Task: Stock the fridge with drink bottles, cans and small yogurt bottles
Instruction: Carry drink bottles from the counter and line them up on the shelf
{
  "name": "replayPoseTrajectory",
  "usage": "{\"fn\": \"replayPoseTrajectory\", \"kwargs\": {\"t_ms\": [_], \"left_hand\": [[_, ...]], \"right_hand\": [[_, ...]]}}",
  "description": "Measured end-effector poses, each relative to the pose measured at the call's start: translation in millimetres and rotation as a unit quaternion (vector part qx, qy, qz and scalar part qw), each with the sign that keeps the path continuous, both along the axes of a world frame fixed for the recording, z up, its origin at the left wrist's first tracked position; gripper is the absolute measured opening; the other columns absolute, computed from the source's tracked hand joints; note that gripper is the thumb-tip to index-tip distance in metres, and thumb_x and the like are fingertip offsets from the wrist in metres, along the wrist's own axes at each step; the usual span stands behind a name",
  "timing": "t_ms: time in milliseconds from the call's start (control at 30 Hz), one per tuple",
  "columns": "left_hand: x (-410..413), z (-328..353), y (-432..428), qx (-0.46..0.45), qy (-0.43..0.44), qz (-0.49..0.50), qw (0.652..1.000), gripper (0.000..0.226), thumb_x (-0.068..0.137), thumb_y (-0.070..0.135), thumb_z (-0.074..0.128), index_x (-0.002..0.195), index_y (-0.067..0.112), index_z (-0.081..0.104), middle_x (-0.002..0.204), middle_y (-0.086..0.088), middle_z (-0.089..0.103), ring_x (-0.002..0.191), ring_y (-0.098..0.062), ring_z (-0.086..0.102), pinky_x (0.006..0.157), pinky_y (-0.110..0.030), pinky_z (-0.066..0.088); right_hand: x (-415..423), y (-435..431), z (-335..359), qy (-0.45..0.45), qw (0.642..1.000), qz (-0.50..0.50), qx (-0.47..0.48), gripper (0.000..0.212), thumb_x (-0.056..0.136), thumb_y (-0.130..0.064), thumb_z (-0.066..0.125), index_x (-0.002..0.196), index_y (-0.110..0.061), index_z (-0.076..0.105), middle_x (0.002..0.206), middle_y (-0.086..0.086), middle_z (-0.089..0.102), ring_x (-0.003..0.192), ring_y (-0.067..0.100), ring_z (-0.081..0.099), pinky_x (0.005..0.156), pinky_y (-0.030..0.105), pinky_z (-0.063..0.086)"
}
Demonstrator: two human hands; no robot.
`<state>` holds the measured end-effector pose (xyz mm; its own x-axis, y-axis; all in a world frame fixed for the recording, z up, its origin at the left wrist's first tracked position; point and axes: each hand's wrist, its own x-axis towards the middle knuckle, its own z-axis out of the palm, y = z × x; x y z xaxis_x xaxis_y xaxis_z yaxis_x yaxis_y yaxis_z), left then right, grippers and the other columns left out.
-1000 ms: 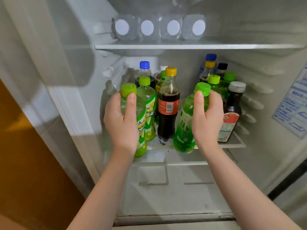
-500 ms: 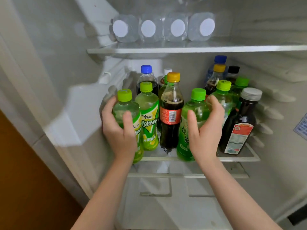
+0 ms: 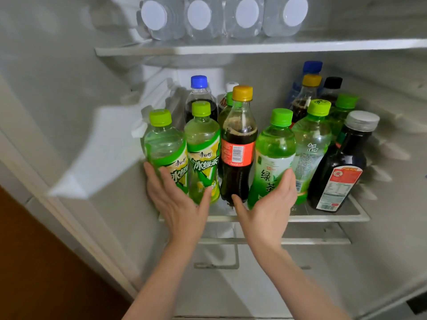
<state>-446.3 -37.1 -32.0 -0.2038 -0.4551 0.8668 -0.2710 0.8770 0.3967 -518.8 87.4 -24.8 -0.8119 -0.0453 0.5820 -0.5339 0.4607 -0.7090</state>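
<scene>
Two green bottles (image 3: 165, 146) (image 3: 273, 153) now stand shelved, left hand (image 3: 178, 204) and right hand (image 3: 268, 209) slackened open.

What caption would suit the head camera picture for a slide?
Left hand touches the leftmost green bottle, right hand a green tea bottle beside the cola bottle, on a full fridge shelf.
</scene>
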Motion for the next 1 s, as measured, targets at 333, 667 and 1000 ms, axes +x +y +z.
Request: {"fn": "replayPoseTrajectory", "kwargs": {"t_ms": [333, 667, 1000], "left_hand": [[-11, 0, 1, 0.026, -0.039, 0.037, 0.998, 0.112, 0.071, 0.055, 0.072, 0.142, 0.015, -0.006, 0.15, -0.019, 0.005, 0.126, -0.039, 0.022, 0.101, -0.062, 0.026], [-20, 3, -1, 0.014, -0.074, 0.035, 0.997, 0.119, 0.078, 0.064, 0.058, 0.141, 0.024, -0.036, 0.148, -0.021, -0.001, 0.131, -0.042, 0.013, 0.109, -0.06, 0.015], [4, 2, 14, 0.056, -0.081, -0.026, 0.995, 0.094, 0.074, 0.026, 0.078, 0.144, 0.017, 0.016, 0.152, -0.031, 0.001, 0.143, -0.032, 0.001, 0.114, -0.045, 0.005]], "right_hand": [[-14, -8, -3, 0.031, 0.999, 0.016, 0.004, 0.108, 0.058, -0.023, 0.087, 0.138, -0.006, 0.017, 0.14, 0.026, 0.033, 0.128, 0.035, 0.029, 0.108, 0.043, 0.025], [-7, -11, -3, 0.069, 0.993, 0.011, 0.096, 0.09, 0.075, -0.013, 0.072, 0.135, 0.023, 0.016, 0.142, 0.042, 0.02, 0.132, 0.055, 0.026, 0.11, 0.055, 0.024], [-11, 16, -13, 0.097, 0.989, 0.101, 0.056, 0.084, 0.08, -0.01, 0.061, 0.145, 0.006, 0.011, 0.154, 0.026, 0.008, 0.143, 0.031, 0.009, 0.116, 0.031, 0.005]]}}
